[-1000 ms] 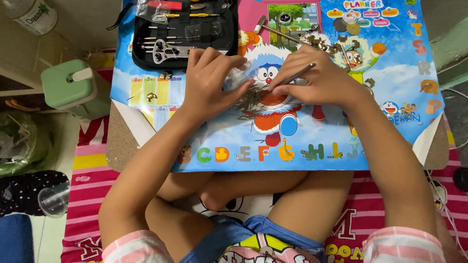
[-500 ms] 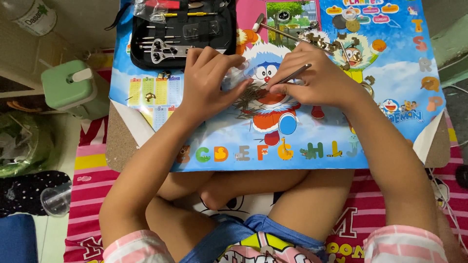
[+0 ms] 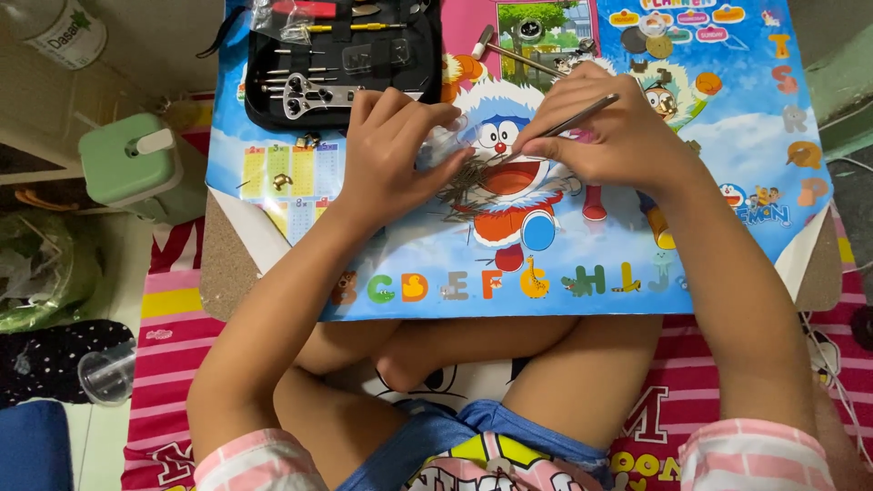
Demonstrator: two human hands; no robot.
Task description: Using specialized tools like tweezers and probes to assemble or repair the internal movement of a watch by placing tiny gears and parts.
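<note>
I see both hands over the pile of thin metal pins (image 3: 468,186), which lies on the cartoon poster (image 3: 436,264) covering the worktop. The left hand (image 3: 391,155) grips a small clear plastic piece (image 3: 443,144) just left of the pins. The right hand (image 3: 609,136), just right of the pins, pinches slim metal tweezers (image 3: 568,118), tips pointing down to the pile. Behind the pins, to their left, lies an open black tool case (image 3: 341,59).

left hand (image 3: 391,155): fingers curled, palm down | right hand (image 3: 609,136): pinching
</note>
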